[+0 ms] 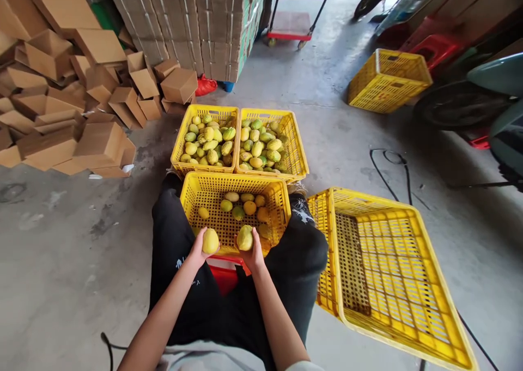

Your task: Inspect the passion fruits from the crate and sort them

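Note:
My left hand [199, 249] is wrapped round a yellow fruit [210, 241]. A paler, yellow-green fruit [245, 238] is in my right hand [255, 254]. Both hands are over the near edge of a yellow crate [196, 183] between my knees, a short gap apart. Several yellow and green fruits lie in that crate, mostly toward its right side, with one yellow fruit [203, 212] apart at the left. Just beyond stand two more yellow crates, the left one [180, 137] full of fruit and the right one [300, 147] holding fruit mainly in its left part.
A large yellow crate [379, 251] with no fruit stands at my right. Cardboard boxes [102, 145] are heaped at the left. Farther off are a stack of flattened cardboard [183, 22], a trolley [290, 25], another yellow crate [386, 82] and a black cable [407, 180].

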A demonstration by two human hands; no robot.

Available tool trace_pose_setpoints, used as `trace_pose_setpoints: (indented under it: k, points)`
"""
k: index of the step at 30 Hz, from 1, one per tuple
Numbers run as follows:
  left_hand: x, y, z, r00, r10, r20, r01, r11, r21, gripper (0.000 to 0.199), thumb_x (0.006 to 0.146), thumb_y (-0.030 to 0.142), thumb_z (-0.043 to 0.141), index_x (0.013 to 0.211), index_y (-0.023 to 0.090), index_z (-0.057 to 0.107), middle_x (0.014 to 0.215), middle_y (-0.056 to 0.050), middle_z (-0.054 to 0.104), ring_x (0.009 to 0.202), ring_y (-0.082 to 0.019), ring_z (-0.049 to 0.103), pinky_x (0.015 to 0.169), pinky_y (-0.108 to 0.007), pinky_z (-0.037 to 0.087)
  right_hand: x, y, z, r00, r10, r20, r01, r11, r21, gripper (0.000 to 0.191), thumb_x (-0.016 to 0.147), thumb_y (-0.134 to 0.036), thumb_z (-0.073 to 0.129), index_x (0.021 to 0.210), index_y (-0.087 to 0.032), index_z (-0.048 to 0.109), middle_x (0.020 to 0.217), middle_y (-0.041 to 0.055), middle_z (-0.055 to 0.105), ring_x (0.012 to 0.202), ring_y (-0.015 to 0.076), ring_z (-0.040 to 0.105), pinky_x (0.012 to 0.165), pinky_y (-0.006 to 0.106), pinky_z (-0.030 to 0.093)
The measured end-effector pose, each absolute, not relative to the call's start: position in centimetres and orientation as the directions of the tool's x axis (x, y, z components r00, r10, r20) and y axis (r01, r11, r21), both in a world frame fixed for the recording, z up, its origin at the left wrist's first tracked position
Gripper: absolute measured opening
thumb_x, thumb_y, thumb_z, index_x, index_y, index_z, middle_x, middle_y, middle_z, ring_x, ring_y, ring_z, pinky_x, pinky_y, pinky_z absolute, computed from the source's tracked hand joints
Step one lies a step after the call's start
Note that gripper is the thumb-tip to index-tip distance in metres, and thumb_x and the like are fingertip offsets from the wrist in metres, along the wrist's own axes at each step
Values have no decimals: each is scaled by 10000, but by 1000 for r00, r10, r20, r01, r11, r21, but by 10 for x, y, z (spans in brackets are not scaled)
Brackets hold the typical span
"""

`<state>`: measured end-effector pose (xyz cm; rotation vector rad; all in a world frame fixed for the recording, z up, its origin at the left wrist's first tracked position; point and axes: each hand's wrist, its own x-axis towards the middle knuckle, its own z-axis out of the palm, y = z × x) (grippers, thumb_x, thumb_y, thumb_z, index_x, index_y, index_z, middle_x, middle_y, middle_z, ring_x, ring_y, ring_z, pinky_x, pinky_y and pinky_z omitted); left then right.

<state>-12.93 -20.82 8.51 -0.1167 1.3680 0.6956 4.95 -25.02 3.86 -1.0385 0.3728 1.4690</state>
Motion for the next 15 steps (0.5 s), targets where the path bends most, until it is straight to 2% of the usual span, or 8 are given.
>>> trace_pose_setpoints:
  k: [5,9,12,15]
  points:
    - [-121,-201,88,70,343,-937,-456,846,276,325,1088,437,518,1103,139,648,764,-85,713,627,-221,730,611,-317,621,48,-252,48,139,595,-792,-932,-191,-307,233,833,-418,829,892,-229,706,814,8,778,757,192,758,665,275,614]
    - [-114,-198,91,116,344,-932,-358,889,284,350,1100,446,486,1027,140,641,716,-79,698,588,-210,710,557,-288,590,48,-249,50,138,572,-808,-945,-168,-281,203,903,-414,748,895,-212,739,802,24,776,748,187,744,667,265,603]
    - [-114,-202,91,159,398,-903,-288,894,344,295,1068,422,577,952,153,612,716,-80,695,575,-204,700,542,-278,576,51,-246,48,153,583,-798,-944,-152,-291,204,920,-413,719,892,-212,742,785,22,768,726,185,728,654,263,589]
    - [-117,-207,89,105,473,-875,-291,856,427,218,975,331,736,949,171,591,755,-60,697,607,-201,710,567,-275,586,53,-246,44,116,594,-796,-940,-193,-281,223,917,-416,714,901,-197,749,802,45,775,758,212,748,678,289,600]
